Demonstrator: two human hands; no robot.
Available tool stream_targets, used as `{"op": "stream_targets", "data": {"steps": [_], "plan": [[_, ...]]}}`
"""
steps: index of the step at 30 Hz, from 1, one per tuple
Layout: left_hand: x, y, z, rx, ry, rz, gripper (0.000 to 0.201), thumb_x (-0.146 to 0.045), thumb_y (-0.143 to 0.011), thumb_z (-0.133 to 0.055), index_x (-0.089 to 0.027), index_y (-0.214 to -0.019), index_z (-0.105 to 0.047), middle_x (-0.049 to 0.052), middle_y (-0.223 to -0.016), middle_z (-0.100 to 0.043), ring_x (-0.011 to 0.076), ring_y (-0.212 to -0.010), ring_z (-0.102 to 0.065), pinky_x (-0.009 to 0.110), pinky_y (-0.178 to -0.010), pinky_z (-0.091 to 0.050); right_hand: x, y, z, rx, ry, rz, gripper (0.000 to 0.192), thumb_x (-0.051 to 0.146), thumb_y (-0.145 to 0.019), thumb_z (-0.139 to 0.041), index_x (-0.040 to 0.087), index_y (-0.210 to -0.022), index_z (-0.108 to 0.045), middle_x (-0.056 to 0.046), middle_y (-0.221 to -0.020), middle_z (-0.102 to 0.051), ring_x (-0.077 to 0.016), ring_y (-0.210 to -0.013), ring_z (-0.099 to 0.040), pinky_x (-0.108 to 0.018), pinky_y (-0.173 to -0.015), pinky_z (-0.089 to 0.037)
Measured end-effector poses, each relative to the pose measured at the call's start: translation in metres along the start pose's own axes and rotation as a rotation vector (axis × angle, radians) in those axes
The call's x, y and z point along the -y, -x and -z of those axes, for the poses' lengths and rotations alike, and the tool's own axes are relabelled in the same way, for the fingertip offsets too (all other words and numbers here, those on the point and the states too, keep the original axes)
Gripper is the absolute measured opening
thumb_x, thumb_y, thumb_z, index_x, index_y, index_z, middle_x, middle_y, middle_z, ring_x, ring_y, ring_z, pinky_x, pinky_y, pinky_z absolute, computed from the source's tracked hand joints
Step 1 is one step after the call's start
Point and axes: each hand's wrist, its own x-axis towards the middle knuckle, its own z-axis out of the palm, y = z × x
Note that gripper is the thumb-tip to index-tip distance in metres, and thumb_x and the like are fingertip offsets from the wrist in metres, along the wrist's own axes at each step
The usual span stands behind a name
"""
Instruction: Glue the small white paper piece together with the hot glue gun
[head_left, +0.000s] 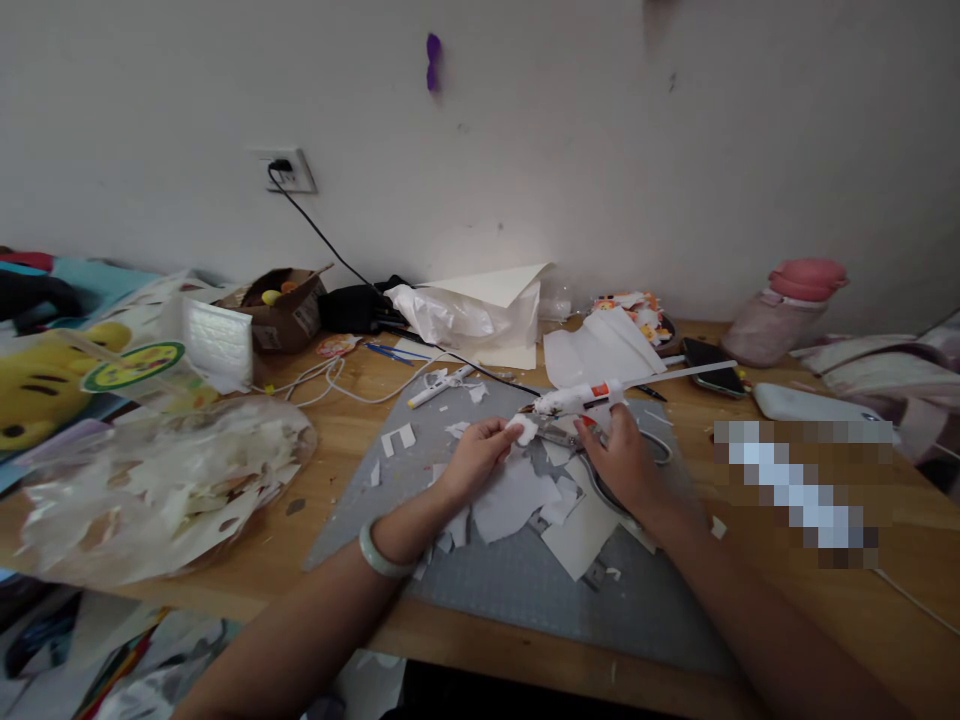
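Observation:
My right hand [622, 455] grips the handle of a white hot glue gun [581, 398], with a long glue stick [679, 374] poking out of its back. The gun's nozzle points left, close to a small white piece of paper [523, 430]. That piece is pinched between the fingertips of my left hand [480, 450]. Whether nozzle and paper touch, I cannot tell. Beneath my hands, torn white paper scraps [514, 500] and a cream card [581, 530] lie on a grey cutting mat [495, 590]. Scissors [600, 480] lie partly hidden under my right hand.
On the left spreads a clear plastic bag [165, 490] of scraps beside a lidded cup [142, 375]. A cardboard box [281, 315] stands behind. The gun's black cord [322, 235] runs to a wall socket [289, 170]. At right are a phone [712, 367] and a pink-lidded bottle [784, 310].

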Motion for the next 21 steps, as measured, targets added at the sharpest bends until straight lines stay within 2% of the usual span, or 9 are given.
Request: {"op": "stream_targets", "data": {"steps": [12, 21], "plan": [[0.0014, 0.0006, 0.0004, -0.006, 0.035, -0.024, 0.019, -0.032, -0.065, -0.061, -0.019, -0.066, -0.047, -0.009, -0.043, -0.035, 0.0053, -0.038, -0.026, 0.021, -0.041, -0.016, 0.0021, -0.0007, 0.0023, 0.03, -0.008, -0.03, 0.037, 0.058, -0.085, -0.038, 0.021, -0.087, -0.044, -0.011, -0.08, -0.059, -0.0271, -0.077, -0.06, -0.037, -0.063, -0.047], [0.0044, -0.0044, 0.0009, -0.034, 0.001, 0.018, 0.015, -0.028, -0.066, -0.057, -0.02, -0.07, -0.045, -0.007, -0.044, -0.046, 0.0065, -0.038, -0.032, 0.02, -0.041, -0.017, 0.0023, -0.0005, 0.003, 0.043, 0.002, -0.019, 0.036, 0.056, -0.085, -0.039, 0.021, -0.087, -0.044, -0.011, -0.081, -0.058, -0.0275, -0.08, -0.06, -0.037, -0.065, -0.047]]}}
